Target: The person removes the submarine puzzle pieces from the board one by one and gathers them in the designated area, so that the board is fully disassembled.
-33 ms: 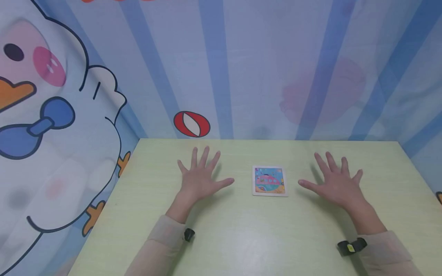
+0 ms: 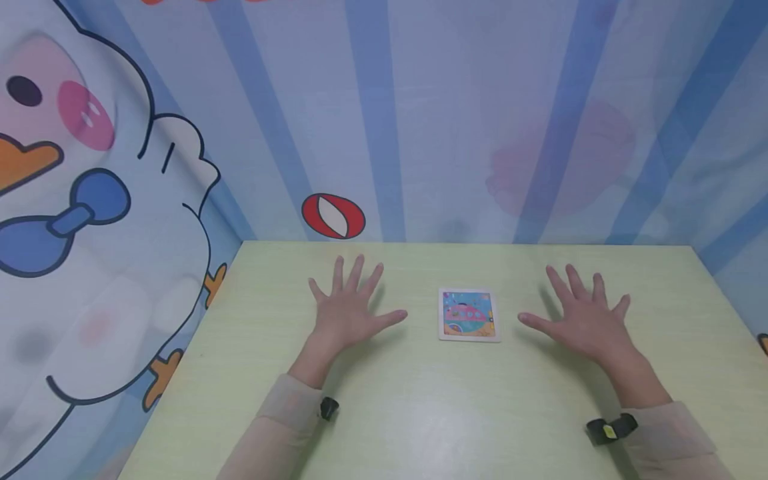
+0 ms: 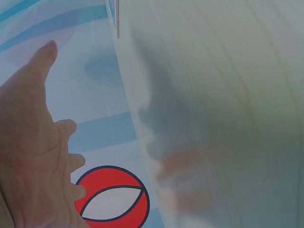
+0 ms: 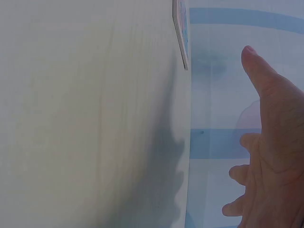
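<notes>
**Soft, even light with faint shadows**

The head view is bright and evenly lit, with no glare. Pale, blurred shadows lie on the table (image 2: 420, 413) just below and beside each hand, so the light seems to come from above. The wall's stripes bend slightly toward the frame edges. Both wrist views are softer: the left hand (image 3: 33, 156) and right hand (image 4: 273, 156) sit close and slightly out of focus, and broad grey finger shadows spread over the tabletop.

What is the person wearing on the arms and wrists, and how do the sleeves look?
Both arms wear loose, pale beige sleeves ending in soft cuffs. A small black device sits at the left wrist; a black band with a small yellow mark is on the right wrist. The left hand and right hand are bare.
</notes>
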Demonstrator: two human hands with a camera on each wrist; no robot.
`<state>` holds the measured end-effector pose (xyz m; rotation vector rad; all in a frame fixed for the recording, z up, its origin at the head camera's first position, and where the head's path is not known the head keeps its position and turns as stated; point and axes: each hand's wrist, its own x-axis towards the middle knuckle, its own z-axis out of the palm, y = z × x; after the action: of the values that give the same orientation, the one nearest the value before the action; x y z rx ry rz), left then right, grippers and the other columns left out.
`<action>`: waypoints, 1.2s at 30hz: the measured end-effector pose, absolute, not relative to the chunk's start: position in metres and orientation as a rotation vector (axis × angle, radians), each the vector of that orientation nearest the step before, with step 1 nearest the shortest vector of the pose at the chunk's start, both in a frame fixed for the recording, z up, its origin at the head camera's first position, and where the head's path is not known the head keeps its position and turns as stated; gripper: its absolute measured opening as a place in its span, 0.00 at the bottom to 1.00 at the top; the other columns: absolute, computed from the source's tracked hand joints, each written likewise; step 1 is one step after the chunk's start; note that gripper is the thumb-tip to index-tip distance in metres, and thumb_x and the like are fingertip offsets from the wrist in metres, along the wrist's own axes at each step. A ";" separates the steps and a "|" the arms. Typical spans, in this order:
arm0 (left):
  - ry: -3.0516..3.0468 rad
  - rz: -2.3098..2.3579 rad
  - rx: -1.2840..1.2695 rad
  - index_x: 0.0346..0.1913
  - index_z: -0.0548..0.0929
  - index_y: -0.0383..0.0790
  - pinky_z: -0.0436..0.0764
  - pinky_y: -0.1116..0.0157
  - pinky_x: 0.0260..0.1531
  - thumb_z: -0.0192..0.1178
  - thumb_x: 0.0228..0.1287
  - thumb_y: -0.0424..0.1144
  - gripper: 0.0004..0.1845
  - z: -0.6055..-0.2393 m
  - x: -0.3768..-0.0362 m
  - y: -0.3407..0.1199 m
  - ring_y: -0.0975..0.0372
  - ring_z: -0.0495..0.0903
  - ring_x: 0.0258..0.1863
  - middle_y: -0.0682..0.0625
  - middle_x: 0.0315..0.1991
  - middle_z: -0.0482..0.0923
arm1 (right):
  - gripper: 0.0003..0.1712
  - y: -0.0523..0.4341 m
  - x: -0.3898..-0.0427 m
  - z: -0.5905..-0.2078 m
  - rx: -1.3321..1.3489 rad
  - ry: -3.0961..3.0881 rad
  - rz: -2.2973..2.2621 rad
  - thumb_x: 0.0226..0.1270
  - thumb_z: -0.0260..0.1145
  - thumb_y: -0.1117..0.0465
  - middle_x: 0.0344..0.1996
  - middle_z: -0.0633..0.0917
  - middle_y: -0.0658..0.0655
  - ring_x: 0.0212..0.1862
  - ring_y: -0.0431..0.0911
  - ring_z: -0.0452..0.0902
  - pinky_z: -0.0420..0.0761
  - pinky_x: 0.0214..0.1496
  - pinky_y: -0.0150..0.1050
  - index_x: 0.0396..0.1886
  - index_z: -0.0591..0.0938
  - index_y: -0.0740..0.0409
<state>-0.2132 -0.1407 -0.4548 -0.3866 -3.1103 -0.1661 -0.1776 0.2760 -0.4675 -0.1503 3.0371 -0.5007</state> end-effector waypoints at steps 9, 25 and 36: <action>-3.104 -0.151 -0.407 0.84 0.48 0.65 0.39 0.21 0.63 0.43 0.57 0.86 0.56 -0.456 -0.214 -0.137 0.44 0.30 0.82 0.51 0.85 0.38 | 0.66 0.276 -0.179 -0.470 -0.159 3.055 -0.499 0.62 0.57 0.18 0.82 0.43 0.71 0.74 0.84 0.33 0.31 0.56 0.89 0.86 0.42 0.48; -3.057 -0.456 -0.537 0.82 0.60 0.57 0.62 0.33 0.67 0.47 0.71 0.73 0.43 -0.457 -0.220 -0.121 0.46 0.55 0.79 0.50 0.81 0.58 | 0.65 0.254 -0.174 -0.465 -0.243 2.994 -0.527 0.64 0.57 0.19 0.82 0.43 0.69 0.74 0.84 0.40 0.47 0.63 0.83 0.86 0.43 0.48; -3.049 -0.569 -0.574 0.70 0.79 0.54 0.82 0.53 0.47 0.54 0.74 0.66 0.31 -0.464 -0.231 -0.094 0.55 0.81 0.59 0.55 0.63 0.82 | 0.59 0.218 -0.168 -0.476 -0.461 2.963 -0.501 0.65 0.56 0.20 0.81 0.52 0.69 0.72 0.83 0.51 0.64 0.58 0.80 0.85 0.54 0.48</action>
<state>-0.2315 -0.0937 -0.4635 -0.5740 -3.0493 -0.5693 -0.1684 0.2183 -0.4761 -0.4606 2.9626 -0.5013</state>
